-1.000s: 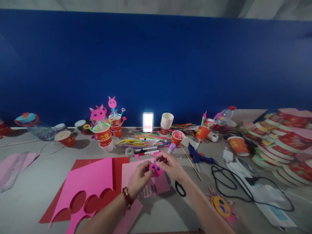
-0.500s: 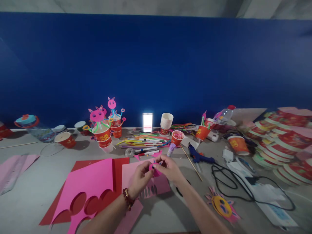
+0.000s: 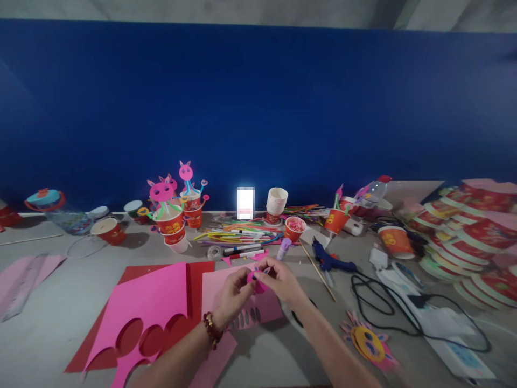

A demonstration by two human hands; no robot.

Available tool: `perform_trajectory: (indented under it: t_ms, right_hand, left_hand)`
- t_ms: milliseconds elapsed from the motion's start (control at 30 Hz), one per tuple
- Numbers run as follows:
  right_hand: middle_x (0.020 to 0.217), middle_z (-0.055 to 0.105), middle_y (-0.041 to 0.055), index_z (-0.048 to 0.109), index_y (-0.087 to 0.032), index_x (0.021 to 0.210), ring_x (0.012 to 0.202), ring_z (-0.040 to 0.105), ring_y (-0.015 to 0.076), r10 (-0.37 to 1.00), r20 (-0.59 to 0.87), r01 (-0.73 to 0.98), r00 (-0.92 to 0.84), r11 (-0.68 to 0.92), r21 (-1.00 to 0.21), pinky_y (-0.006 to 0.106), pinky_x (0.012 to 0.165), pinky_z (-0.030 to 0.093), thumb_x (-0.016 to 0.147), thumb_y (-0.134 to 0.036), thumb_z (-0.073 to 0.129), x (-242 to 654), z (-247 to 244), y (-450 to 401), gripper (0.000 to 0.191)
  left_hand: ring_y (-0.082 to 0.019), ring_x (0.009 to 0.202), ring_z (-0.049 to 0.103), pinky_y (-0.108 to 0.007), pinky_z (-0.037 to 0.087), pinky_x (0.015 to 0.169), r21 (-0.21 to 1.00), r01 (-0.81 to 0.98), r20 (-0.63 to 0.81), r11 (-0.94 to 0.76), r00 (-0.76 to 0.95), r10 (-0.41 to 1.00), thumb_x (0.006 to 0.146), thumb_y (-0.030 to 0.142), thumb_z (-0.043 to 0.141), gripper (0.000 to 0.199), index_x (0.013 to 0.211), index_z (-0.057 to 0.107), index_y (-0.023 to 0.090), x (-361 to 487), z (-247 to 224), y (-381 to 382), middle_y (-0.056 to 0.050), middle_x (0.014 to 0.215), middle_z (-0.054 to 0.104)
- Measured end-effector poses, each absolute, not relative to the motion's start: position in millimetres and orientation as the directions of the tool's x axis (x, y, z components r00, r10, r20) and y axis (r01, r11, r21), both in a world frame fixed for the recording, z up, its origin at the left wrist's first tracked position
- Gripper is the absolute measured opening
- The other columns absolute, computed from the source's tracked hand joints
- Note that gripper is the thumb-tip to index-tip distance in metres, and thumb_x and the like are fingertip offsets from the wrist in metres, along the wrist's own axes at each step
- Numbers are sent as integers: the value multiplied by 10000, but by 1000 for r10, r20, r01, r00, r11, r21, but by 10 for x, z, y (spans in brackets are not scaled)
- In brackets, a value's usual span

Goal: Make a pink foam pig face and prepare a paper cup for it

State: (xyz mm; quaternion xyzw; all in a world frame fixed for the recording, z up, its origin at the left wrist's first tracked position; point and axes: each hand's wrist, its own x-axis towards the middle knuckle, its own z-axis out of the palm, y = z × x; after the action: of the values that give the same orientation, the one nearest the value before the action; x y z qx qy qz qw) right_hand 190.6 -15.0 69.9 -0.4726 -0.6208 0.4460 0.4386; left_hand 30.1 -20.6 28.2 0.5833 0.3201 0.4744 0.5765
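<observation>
Between both hands is a small pink paper animal face [image 3: 260, 286] with ears and dark eye marks. My left hand [image 3: 234, 291], with a beaded bracelet at the wrist, pinches its left side. My right hand [image 3: 280, 280] grips the upper right side near an ear, thumb across the front. The fingers cover part of the face. Beneath the hands lies a light pink sheet [image 3: 214, 277] with a row of narrow oval cut-outs. To the left, a bright pink sheet [image 3: 149, 293] with round holes rests on red paper [image 3: 86, 353].
Finished pink animals stand in red paper cups [image 3: 169, 225] at the back left. Pipe cleaners [image 3: 238, 233] and markers [image 3: 242, 249] lie ahead. At right are a blue glue gun [image 3: 331, 260], its black cord [image 3: 379, 311], a yellow paper face [image 3: 368, 343] and stacked paper cups [image 3: 476, 226].
Both hands and the pink paper face have stayed almost still. The whole view has shifted very slightly.
</observation>
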Motion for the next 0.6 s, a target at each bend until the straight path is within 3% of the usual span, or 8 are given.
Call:
perform_trajectory:
  t_ms: [433, 600]
  right_hand:
    - [685, 603, -13, 620, -192, 752, 625, 532, 141, 976, 119, 204, -181, 155, -966, 248, 585, 402, 770, -311, 663, 1927, 684, -135, 127]
    - [724, 633, -2, 656, -186, 871, 628, 542, 137, 975, 99, 175, -197, 134, -975, 254, 601, 438, 793, -346, 672, 1942, 686, -151, 179]
  left_hand:
    - [-131, 650, 507, -235, 400, 616, 976, -177, 178, -123, 341, 923, 884, 378, 621, 252, 771, 565, 160, 304, 265, -201, -2, 701, 572]
    - [-122, 631, 501, -224, 400, 600, 972, -207, 177, -115, 316, 932, 875, 392, 631, 258, 769, 565, 166, 312, 280, -203, 6, 687, 582]
